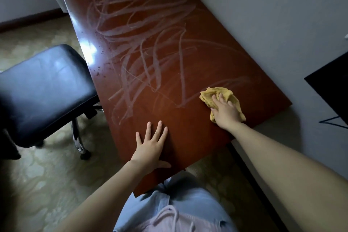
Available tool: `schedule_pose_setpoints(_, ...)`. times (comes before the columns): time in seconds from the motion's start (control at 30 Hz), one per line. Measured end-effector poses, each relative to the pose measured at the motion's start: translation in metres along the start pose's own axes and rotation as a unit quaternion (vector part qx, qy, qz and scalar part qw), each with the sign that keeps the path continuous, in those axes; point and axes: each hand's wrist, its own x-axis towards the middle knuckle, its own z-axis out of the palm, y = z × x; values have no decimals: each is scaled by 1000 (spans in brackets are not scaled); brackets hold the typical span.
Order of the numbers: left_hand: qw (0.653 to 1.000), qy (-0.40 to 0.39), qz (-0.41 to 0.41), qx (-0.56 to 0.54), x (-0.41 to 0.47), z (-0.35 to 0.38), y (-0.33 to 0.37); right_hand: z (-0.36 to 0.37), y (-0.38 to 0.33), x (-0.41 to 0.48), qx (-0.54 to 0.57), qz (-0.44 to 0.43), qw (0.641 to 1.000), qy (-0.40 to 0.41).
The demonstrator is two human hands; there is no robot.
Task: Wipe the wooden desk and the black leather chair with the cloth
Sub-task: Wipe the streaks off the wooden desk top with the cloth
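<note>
A long reddish-brown wooden desk point(150, 52) runs from the near edge to the far wall, streaked with pale wipe marks. A crumpled yellow cloth point(212, 93) lies on the desk's near right part. My right hand point(225, 112) presses down on the cloth with fingers spread over it. Flat on the desk near its front edge rests my left hand point(150, 145), fingers straight and spread. The black leather chair point(43, 92) stands left of the desk, its seat close to the desk's edge.
Dark crumbs point(98, 70) dot the desk's left edge. A grey wall point(263, 15) runs along the desk's right side. A black object point(331, 81) juts in at the far right. The chair's chrome base point(79, 141) stands on patterned floor point(37, 175).
</note>
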Motion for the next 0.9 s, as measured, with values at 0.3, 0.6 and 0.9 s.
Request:
schedule_pose_setpoints(0.3, 998, 5, 24, 63, -1, -6, -10, 44, -57, -45, 18, -115, 990, 75)
schedule_pose_setpoints(0.6, 988, 134, 20, 75, 8, -17, 10, 66, -14, -101, 59, -182, 976, 104)
schedule_pose_setpoints(0.9, 988, 108, 106, 19, 53, -32, 43, 41, 68, -81, 92, -70, 985, 128)
